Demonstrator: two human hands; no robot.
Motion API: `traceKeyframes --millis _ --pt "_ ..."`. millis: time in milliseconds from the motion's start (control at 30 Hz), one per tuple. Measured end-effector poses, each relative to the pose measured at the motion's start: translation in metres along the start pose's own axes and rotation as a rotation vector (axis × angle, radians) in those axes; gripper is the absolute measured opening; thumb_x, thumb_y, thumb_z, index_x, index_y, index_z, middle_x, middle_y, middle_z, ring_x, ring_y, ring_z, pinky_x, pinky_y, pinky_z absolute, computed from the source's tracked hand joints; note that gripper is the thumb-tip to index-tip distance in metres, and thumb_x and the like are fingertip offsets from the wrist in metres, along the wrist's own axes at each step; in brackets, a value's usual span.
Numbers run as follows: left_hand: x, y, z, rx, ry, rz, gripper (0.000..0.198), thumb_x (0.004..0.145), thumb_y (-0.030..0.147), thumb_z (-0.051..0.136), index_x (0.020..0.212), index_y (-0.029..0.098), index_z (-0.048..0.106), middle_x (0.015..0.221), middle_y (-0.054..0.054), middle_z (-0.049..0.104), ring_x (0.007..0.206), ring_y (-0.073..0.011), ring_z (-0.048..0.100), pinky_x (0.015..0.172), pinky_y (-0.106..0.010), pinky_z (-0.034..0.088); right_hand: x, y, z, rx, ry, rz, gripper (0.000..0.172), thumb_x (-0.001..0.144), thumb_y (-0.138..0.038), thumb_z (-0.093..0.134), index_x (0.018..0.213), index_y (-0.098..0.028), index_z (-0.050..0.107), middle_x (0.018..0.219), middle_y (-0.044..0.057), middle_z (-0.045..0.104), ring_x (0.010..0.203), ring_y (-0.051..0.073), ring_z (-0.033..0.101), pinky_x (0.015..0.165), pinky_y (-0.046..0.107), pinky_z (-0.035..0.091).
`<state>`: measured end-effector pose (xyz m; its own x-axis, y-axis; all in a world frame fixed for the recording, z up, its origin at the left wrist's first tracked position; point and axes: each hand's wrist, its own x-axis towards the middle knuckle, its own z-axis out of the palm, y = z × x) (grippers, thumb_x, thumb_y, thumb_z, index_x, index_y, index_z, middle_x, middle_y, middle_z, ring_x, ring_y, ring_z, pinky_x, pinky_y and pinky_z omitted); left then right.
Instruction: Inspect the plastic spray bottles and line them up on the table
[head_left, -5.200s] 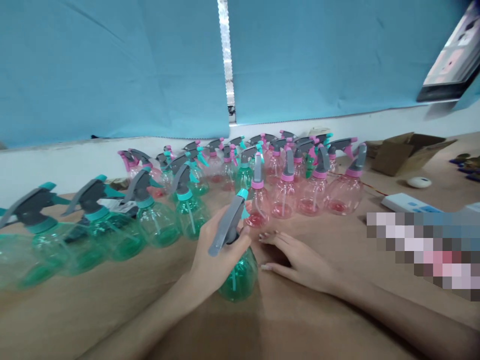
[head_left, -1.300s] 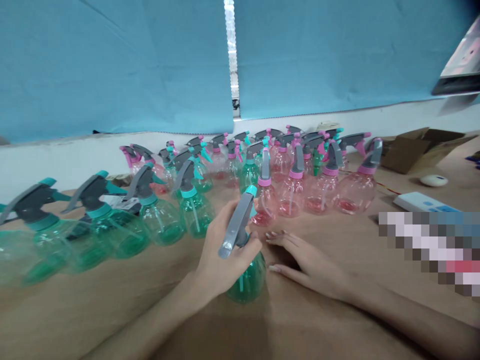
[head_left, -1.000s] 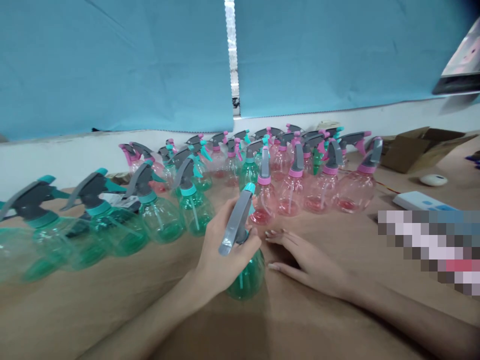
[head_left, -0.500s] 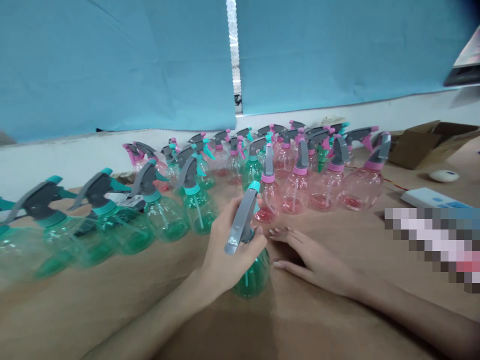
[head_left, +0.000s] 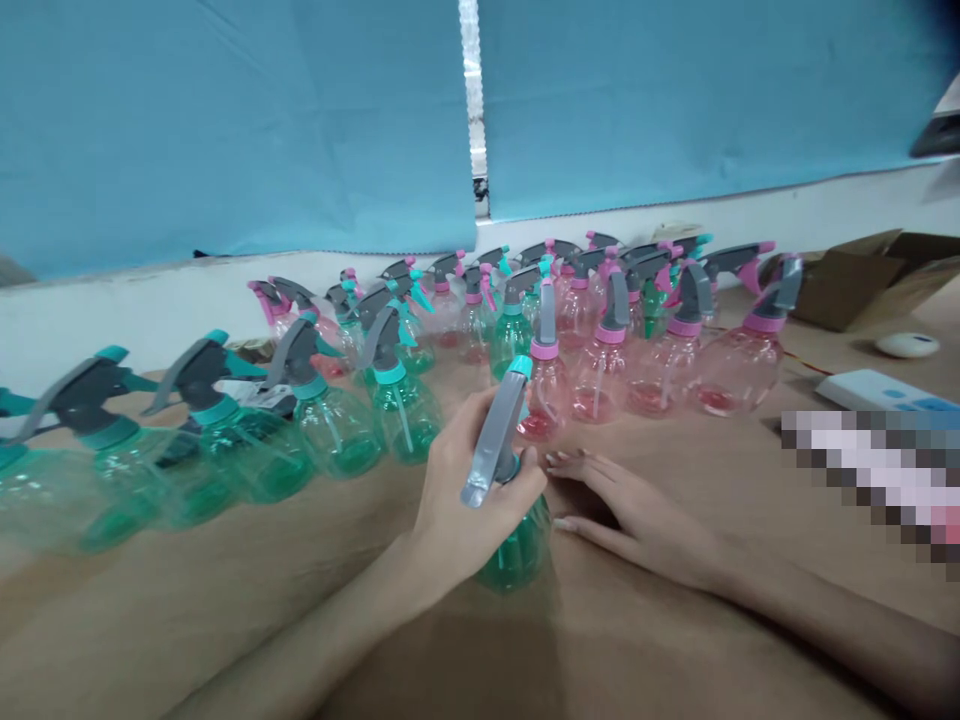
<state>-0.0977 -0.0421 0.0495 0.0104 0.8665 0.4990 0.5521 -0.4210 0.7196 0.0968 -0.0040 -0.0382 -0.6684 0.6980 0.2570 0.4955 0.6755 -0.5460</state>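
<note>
Nothing much changed since a second ago: my left hand [head_left: 469,490] stays wrapped around the green spray bottle [head_left: 517,540] at lower centre, right hand [head_left: 637,515] still flat, open, empty on the table [head_left: 675,640] beside it.

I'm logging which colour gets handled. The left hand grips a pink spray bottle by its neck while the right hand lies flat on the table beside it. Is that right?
Not quite. The bottle in the left hand is green, with a grey trigger and teal nozzle, as the head view shows; the pink bottles stand further back. The rest holds: the right hand lies flat on the table beside it.
</note>
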Motion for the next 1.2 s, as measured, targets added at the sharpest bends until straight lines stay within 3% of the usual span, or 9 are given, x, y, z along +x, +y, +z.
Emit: traceKeyframes --millis 633,833,1033,1200 --pt "0.002 0.002 0.000 -0.048 0.005 0.014 0.046 0.066 0.007 0.055 0.110 0.020 0.051 0.095 -0.002 0.060 0.080 -0.0166 0.059 0.075 -0.032 0.049 0.001 0.001 -0.001 0.008 -0.006 -0.012 0.046 0.089 -0.043 0.053 0.130 -0.025 0.041 0.130 0.008 0.053 0.122 0.025 0.048 0.102 0.046 0.039" --pt "0.003 0.009 -0.005 0.012 -0.027 0.070 0.037 0.061 0.002 0.050 0.091 0.024 0.050 0.073 0.005 0.051 0.064 -0.0140 0.049 0.064 -0.028 0.044 0.000 0.002 0.001 0.017 0.014 -0.011 0.047 0.088 -0.043 0.053 0.130 -0.026 0.042 0.129 0.008 0.054 0.121 0.026 0.049 0.101 0.047 0.040" --pt "0.006 0.012 -0.010 0.056 -0.011 0.087 0.025 0.059 0.004 0.047 0.066 0.024 0.035 0.061 0.006 0.038 0.055 -0.0136 0.040 0.055 -0.028 0.037 0.000 0.002 0.001 0.009 0.001 -0.003 0.046 0.089 -0.044 0.052 0.130 -0.026 0.042 0.130 0.008 0.053 0.121 0.025 0.049 0.102 0.046 0.039" --pt "0.003 0.006 -0.007 0.030 -0.048 0.031 0.029 0.065 0.006 0.050 0.086 0.026 0.047 0.067 0.005 0.049 0.062 -0.0153 0.051 0.062 -0.029 0.045 0.000 -0.001 0.000 0.007 0.014 -0.002 0.046 0.088 -0.041 0.054 0.130 -0.026 0.043 0.129 0.008 0.054 0.120 0.025 0.050 0.101 0.046 0.040"
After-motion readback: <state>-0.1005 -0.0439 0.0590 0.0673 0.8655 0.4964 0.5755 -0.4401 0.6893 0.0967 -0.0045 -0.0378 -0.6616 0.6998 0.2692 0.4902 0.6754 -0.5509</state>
